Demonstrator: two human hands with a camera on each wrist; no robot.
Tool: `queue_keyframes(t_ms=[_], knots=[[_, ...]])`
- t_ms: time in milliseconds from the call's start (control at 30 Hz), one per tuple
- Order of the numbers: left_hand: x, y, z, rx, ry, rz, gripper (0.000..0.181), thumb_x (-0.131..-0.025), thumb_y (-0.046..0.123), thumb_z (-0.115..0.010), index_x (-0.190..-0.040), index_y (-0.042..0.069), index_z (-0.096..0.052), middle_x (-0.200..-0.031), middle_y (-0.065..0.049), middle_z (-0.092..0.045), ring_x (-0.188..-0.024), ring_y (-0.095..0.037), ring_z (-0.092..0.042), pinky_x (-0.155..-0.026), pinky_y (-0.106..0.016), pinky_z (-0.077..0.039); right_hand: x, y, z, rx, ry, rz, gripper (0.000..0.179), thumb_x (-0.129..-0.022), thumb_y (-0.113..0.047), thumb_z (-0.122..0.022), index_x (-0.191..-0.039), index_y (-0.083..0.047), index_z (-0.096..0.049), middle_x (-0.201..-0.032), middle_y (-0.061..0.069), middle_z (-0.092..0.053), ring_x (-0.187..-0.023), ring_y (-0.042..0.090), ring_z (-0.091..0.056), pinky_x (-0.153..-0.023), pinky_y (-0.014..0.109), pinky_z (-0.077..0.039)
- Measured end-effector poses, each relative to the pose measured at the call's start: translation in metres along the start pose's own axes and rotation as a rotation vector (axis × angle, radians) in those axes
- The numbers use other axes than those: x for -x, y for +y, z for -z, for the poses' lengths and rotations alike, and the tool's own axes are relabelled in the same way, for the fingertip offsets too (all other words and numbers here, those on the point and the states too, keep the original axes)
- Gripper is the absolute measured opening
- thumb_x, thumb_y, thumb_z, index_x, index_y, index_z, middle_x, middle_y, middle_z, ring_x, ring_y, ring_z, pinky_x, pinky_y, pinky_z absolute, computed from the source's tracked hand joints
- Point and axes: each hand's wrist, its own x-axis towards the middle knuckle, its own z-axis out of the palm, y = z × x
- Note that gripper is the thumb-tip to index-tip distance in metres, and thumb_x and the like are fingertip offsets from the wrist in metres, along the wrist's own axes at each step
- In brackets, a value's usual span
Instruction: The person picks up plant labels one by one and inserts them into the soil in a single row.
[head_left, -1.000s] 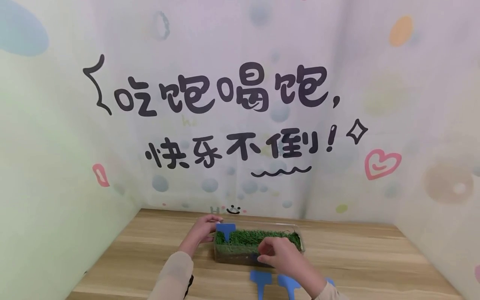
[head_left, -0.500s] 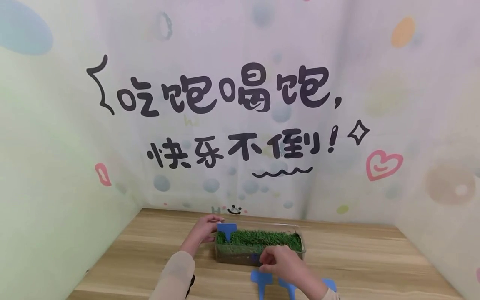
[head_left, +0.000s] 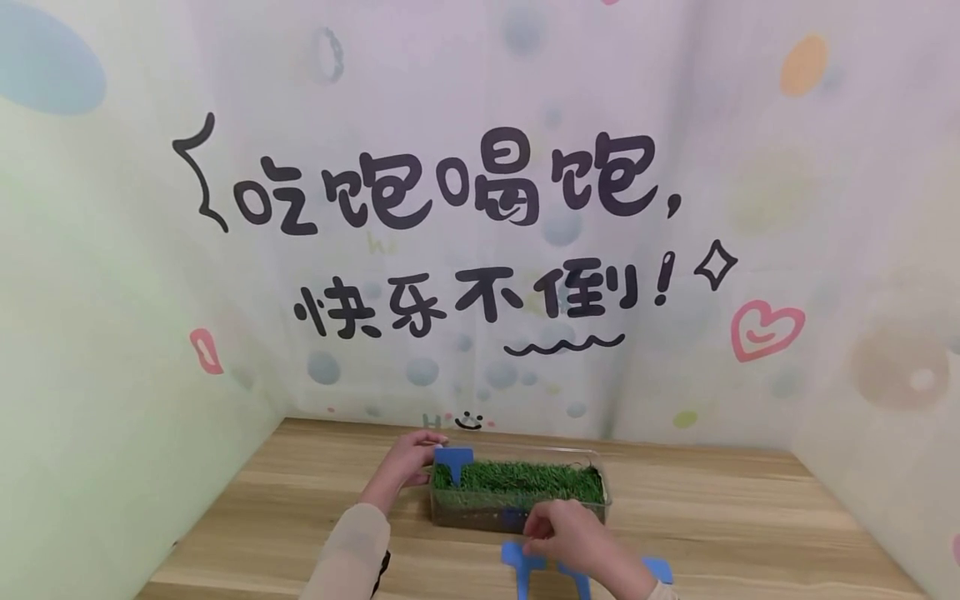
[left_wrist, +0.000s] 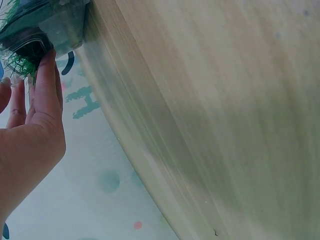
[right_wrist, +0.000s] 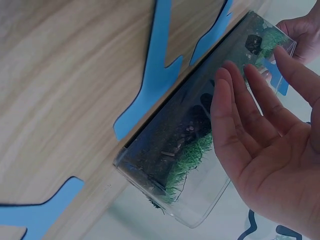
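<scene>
A clear plastic box (head_left: 480, 515) with dark soil and green grass (head_left: 540, 477) stands on the table. Upright in the grass at its left end is a blue T-shaped plant label (head_left: 454, 460). My left hand (head_left: 407, 462) rests at that end, its fairly straight fingers (left_wrist: 46, 92) against the box. Before the box's front wall, my right hand (head_left: 576, 535) hovers with loosely bent fingers (right_wrist: 267, 107) and nothing between them. Beneath and beside it lie more blue labels: one on the left (head_left: 523, 560), a middle one (head_left: 576, 579) partly covered by the hand, and one on the right (head_left: 658, 570).
The wood-grain table (head_left: 735, 525) ends at a printed cloth backdrop (head_left: 420, 83) with black lettering close behind the box. Pale side walls (head_left: 82, 333) flank the table.
My right hand has drawn back from over the box's front edge, down toward the blue labels on the table. The left hand, the box and the upright label keep their places.
</scene>
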Motion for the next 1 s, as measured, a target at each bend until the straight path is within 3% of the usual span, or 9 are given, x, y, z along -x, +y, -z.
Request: queue_keyframes(t_ms=[633, 833, 1000], knots=[[0.001, 0.000, -0.001, 0.001, 0.010, 0.002, 0.027, -0.099, 0.005, -0.054, -0.123, -0.004, -0.062, -0.126, -0.023, -0.063, -0.107, -0.031, -0.067, -0.077, -0.041, -0.061, 0.002, 0.002, -0.003, -0.010, -0.034, -0.034, 0.010, -0.084, -0.014, -0.079, -0.088, -0.008, -0.072, -0.076, -0.003, -0.067, -0.067, 0.009, -0.057, -0.058, 0.027, -0.045], [0.001, 0.000, -0.001, 0.012, 0.011, -0.002, 0.026, -0.098, 0.004, -0.054, -0.121, -0.004, -0.063, -0.125, -0.023, -0.064, -0.104, -0.028, -0.068, -0.077, -0.042, -0.061, 0.002, 0.000, -0.007, -0.011, -0.073, -0.075, 0.008, -0.085, -0.016, -0.077, -0.081, -0.013, -0.072, -0.070, -0.005, -0.065, -0.063, 0.010, -0.055, -0.056, 0.027, -0.044], [0.001, 0.000, -0.001, 0.015, 0.005, -0.003, 0.026, -0.099, 0.005, -0.053, -0.122, -0.004, -0.062, -0.127, -0.024, -0.063, -0.106, -0.029, -0.067, -0.078, -0.043, -0.061, 0.002, 0.002, -0.013, 0.016, -0.117, -0.131, 0.020, -0.087, -0.022, -0.076, -0.071, -0.013, -0.068, -0.060, -0.006, -0.054, -0.056, 0.011, -0.046, -0.052, 0.027, -0.037]])
